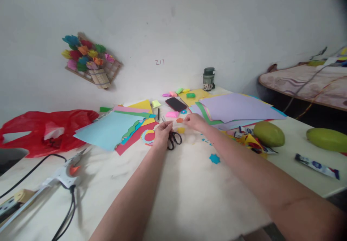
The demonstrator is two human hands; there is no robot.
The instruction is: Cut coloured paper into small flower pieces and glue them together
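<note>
My left hand (162, 132) is closed around the middle of a pair of scissors (177, 137); the black handles stick out toward me and the blade tips show beyond the fingers. My right hand (194, 121) has its fingers pinched together, and I cannot make out anything in them. Just left of those fingertips lies a small orange paper flower (179, 120). A yellow paper cutout (181, 129) sits between the hands. Nearer to me is a blue paper flower (214, 158). A multicoloured paper ring (143, 137) lies left of my left hand.
Paper sheets lie left (108, 127) and right (233, 107). Behind are a phone (175, 104), a pink packet (172, 114) and a flask (208, 79). A glue gun (65, 174) with cables stands left by a red bag (73, 125). Green fruit (269, 134) and a tube (317, 166) lie right.
</note>
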